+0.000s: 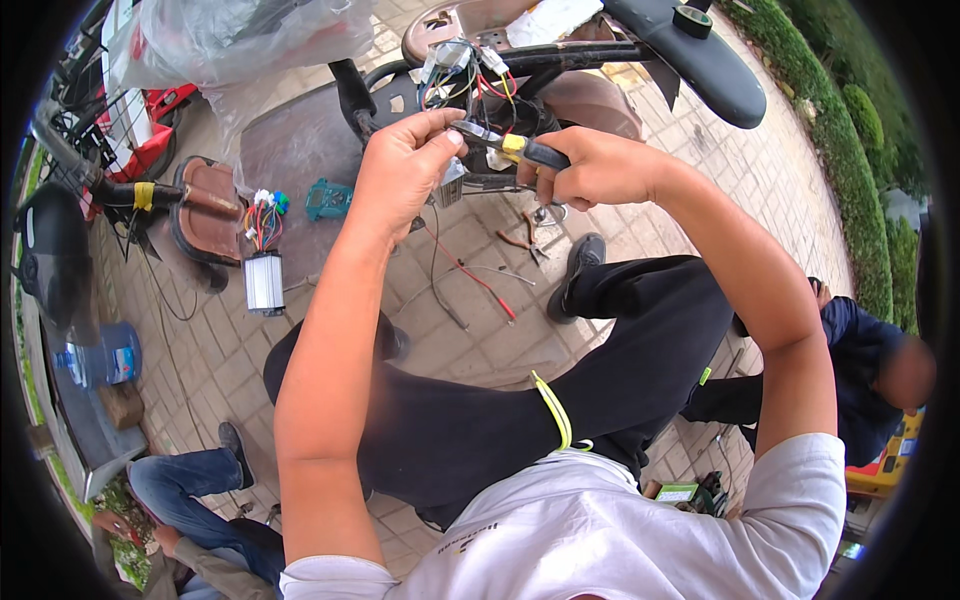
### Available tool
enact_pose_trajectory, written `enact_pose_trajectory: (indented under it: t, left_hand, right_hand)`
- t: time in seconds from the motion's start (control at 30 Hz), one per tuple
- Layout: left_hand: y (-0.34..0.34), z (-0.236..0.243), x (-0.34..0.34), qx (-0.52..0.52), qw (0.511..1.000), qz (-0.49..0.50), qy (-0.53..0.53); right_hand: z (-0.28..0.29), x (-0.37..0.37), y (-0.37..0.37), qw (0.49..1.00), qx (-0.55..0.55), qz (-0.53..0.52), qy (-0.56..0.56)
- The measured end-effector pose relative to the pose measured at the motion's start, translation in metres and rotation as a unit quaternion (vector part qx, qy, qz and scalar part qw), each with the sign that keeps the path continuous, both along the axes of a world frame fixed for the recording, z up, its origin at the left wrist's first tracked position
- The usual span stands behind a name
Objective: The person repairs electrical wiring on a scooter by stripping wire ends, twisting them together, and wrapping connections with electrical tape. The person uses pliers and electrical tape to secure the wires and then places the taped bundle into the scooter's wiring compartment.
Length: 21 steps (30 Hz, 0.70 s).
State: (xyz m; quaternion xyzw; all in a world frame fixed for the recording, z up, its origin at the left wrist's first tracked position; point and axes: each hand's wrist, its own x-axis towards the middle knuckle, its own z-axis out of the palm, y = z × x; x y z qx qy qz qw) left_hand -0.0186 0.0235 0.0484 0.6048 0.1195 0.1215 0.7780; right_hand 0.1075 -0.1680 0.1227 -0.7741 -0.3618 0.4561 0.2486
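Observation:
My right hand [612, 166] grips pliers [512, 144] with yellow and dark handles, their jaws pointing left. At the jaw tips, the fingers of my left hand [402, 168] are pinched together; what they hold is too small to make out. Just beyond both hands, a bundle of coloured wires with white connectors [470, 75] comes out of the frame of a partly stripped electric scooter. A teal multimeter [328, 200] lies on the scooter's brown footboard [295, 135], left of my left forearm. Nearby sits a silver finned controller box [264, 283] with its own coloured leads.
Red and black test leads [480, 280] trail over the paving, near orange-handled pliers [522, 240]. A black seat [705, 75] juts out at the far right. Clear plastic sheeting [245, 45] covers the far left. One person [860, 365] is at right, another [195, 475] at lower left.

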Motion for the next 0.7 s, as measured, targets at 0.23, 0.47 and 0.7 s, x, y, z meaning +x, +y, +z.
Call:
enact_pose_trajectory:
  t: [0.23, 0.47, 0.7]
  left_hand:
    - [0.003, -0.003, 0.002, -0.084, 0.996, -0.034, -0.004]
    - [0.005, -0.001, 0.004, -0.031, 0.998, -0.042, 0.019]
    - [0.003, 0.003, 0.001, 0.024, 0.999, -0.026, 0.031]
  right_hand:
    - [-0.013, 0.007, -0.006, 0.980, 0.010, -0.050, 0.193]
    - [-0.016, 0.012, -0.007, 0.999, 0.018, 0.022, -0.021]
    - [-0.018, 0.005, -0.005, 0.999, 0.014, -0.018, 0.035]
